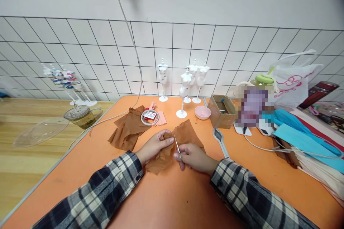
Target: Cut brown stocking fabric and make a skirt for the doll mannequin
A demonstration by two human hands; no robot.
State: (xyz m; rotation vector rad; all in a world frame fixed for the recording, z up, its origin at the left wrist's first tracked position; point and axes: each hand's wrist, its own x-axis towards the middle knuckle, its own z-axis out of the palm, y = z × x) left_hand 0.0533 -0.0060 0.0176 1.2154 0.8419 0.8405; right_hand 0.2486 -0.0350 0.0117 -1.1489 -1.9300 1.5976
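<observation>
My left hand (157,145) pinches a crumpled piece of brown fabric (160,161) between thumb and fingers, low over the orange table. In my right hand (192,155) is a small pair of silver scissors (177,145), its blades pointing up and left to the edge of the cloth by my left thumb. Whether the blades are apart cannot be made out. A further stretch of brown fabric (187,133) lies just beyond my right hand; its link to the held piece is partly hidden. Farther left rests another brown cloth (129,128), folded and creased.
A ring-shaped coil (149,117) lies on pink cloth. Behind stand small white mannequins (185,86), a pink bowl (202,112) and a cardboard box (221,111). Blue fabric (298,139) and cables are at right. A glass teapot (80,116) stands left; a white cord (118,115) crosses the table's edge.
</observation>
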